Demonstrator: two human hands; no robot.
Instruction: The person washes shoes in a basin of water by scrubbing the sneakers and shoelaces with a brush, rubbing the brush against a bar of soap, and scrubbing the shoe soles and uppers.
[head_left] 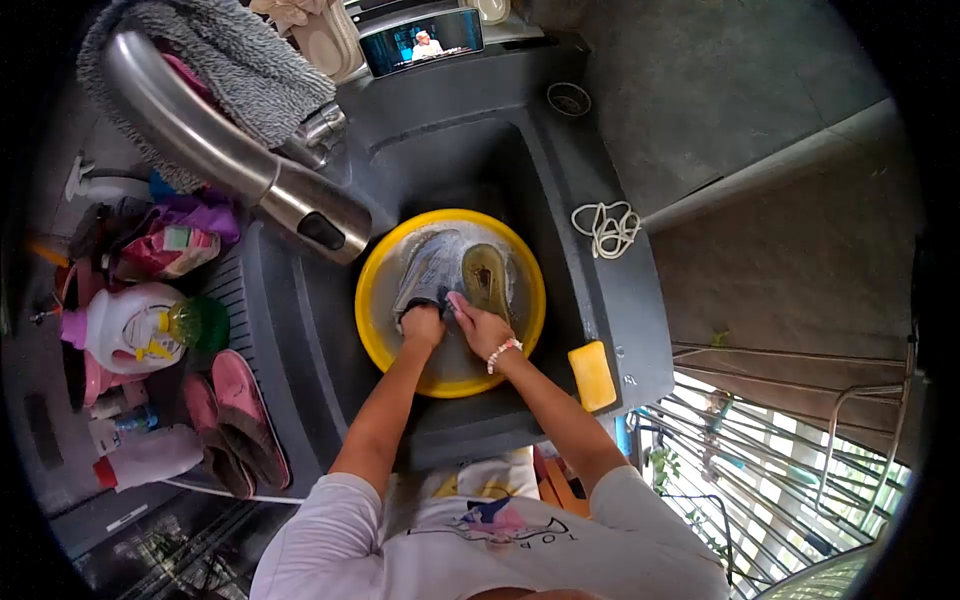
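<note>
Nearest the camera: my white shirt (480,552). Beyond it, both forearms reach into a yellow basin (450,216) of cloudy water, set in the dark sink (628,330). The grey shoe (430,265) lies in the basin straight ahead of my left hand (423,324), long axis running away from me, toe leaning slightly right. Left is nearer, fingers in the shoe's opening; hidden, so cannot tell how closed. Right hand (482,328), beside it, curls around a small pink piece (457,300), identity unclear. Count: shoes two, the olive one (486,278) alongside; yellow block (593,376), one; pink slippers (238,400), two.
</note>
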